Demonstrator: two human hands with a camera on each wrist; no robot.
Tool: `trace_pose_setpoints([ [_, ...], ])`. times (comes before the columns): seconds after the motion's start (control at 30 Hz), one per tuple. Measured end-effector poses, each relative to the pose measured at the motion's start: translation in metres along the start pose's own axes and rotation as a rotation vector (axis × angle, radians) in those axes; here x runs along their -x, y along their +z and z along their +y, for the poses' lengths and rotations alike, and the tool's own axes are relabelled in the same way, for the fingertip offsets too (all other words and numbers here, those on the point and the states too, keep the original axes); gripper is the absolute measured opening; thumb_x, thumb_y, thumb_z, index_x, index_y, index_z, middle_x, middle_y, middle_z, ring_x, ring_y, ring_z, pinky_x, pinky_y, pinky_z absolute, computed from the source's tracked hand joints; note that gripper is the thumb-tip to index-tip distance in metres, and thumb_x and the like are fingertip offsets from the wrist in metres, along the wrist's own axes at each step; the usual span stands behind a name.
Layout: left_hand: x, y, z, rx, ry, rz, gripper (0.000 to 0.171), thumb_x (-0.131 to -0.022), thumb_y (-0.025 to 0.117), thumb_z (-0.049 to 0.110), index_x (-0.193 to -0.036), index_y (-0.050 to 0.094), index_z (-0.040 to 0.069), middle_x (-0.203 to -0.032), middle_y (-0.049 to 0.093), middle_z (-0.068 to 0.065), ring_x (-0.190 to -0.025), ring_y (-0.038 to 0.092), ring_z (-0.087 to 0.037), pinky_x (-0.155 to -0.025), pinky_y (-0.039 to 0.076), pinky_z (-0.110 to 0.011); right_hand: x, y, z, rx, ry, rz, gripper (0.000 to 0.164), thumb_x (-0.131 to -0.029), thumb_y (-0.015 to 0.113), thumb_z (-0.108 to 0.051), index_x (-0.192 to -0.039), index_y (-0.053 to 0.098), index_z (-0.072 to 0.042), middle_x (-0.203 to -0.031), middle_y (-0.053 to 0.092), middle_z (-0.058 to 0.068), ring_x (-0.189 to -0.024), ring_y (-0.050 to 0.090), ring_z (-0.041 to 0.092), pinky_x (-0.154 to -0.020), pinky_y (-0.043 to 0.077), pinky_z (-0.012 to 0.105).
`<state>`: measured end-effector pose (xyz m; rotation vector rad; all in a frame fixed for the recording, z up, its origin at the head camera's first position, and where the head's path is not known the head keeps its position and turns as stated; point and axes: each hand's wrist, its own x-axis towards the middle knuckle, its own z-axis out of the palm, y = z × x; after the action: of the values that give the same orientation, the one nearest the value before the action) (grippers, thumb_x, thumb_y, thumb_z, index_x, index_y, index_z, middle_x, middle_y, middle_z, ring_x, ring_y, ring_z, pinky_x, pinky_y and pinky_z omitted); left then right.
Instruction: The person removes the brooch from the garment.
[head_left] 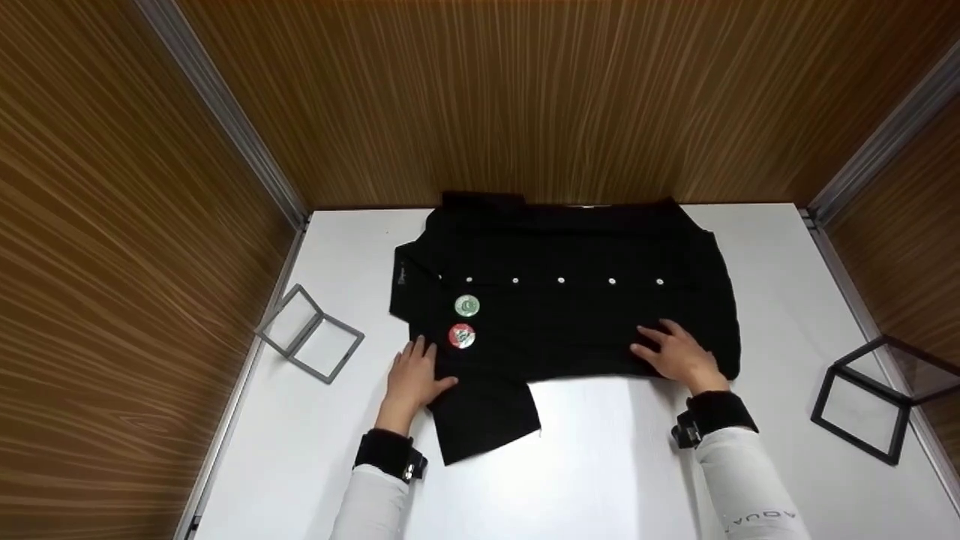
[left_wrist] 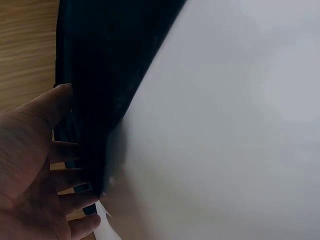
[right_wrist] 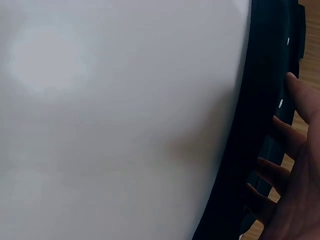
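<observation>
A black short-sleeved button-up shirt (head_left: 592, 330) lies sideways on the white table, collar to the left and hem to the right. White buttons run across its middle. Near the collar sit a green round badge (head_left: 466, 305) and a red-and-white round badge (head_left: 461, 336). My left hand (head_left: 412, 380) rests at the shoulder, beside the near sleeve (head_left: 487, 420), its fingers extended. Towards the hem, my right hand (head_left: 679, 356) touches the shirt front with spread fingers. In both wrist views the fingers lie against the dark cloth without gripping it.
A grey hinged frame (head_left: 309, 334) stands on the white table (head_left: 585, 465) at the left. At the right is a black hinged frame (head_left: 862, 412), against the side. Brown wood-grain panels (head_left: 495, 97) wall the table at the back and both sides.
</observation>
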<state>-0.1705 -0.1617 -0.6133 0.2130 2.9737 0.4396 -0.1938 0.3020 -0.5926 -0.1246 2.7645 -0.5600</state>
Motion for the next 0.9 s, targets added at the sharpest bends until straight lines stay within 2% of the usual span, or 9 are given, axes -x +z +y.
trace_pose_setpoints([
  [0.3,-0.009,0.007,0.024,-0.048,0.062,-0.025,0.083,-0.083,0.072,0.053,-0.141,0.049,-0.002,-0.149,0.037,-0.026,-0.137,0.034,-0.042,-0.111,0.03,-0.051,0.009,-0.008,0.029,-0.048,0.037,0.008,0.07,-0.097,0.049,-0.058,-0.151,0.04,-0.015,-0.156,0.017,0.026,-0.136,0.02,0.056,-0.092,0.014,0.085],
  [0.57,-0.018,0.009,0.042,-0.078,0.095,-0.05,0.084,-0.084,0.07,0.055,-0.143,0.047,0.001,-0.152,0.034,-0.024,-0.138,0.033,-0.04,-0.111,0.03,-0.05,0.017,-0.016,0.049,-0.074,0.034,0.013,0.077,-0.092,0.061,-0.054,-0.152,0.037,-0.012,-0.155,0.015,0.029,-0.135,0.018,0.059,-0.09,0.011,0.086],
  [0.73,-0.023,0.011,0.05,-0.104,0.118,-0.057,0.084,-0.085,0.069,0.056,-0.144,0.046,0.002,-0.152,0.034,-0.023,-0.138,0.034,-0.04,-0.111,0.03,-0.049,0.022,-0.022,0.058,-0.104,0.044,-0.001,0.081,-0.089,0.067,-0.05,-0.153,0.033,-0.012,-0.156,0.011,0.03,-0.135,0.014,0.06,-0.089,0.008,0.086],
  [0.9,-0.026,0.013,0.058,-0.13,0.142,-0.065,0.083,-0.086,0.067,0.057,-0.145,0.046,0.002,-0.152,0.034,-0.022,-0.138,0.034,-0.038,-0.111,0.031,-0.048,0.026,-0.028,0.067,-0.11,0.049,-0.03,0.084,-0.089,0.067,-0.051,-0.154,0.03,-0.011,-0.156,0.007,0.03,-0.135,0.011,0.061,-0.089,0.005,0.086],
])
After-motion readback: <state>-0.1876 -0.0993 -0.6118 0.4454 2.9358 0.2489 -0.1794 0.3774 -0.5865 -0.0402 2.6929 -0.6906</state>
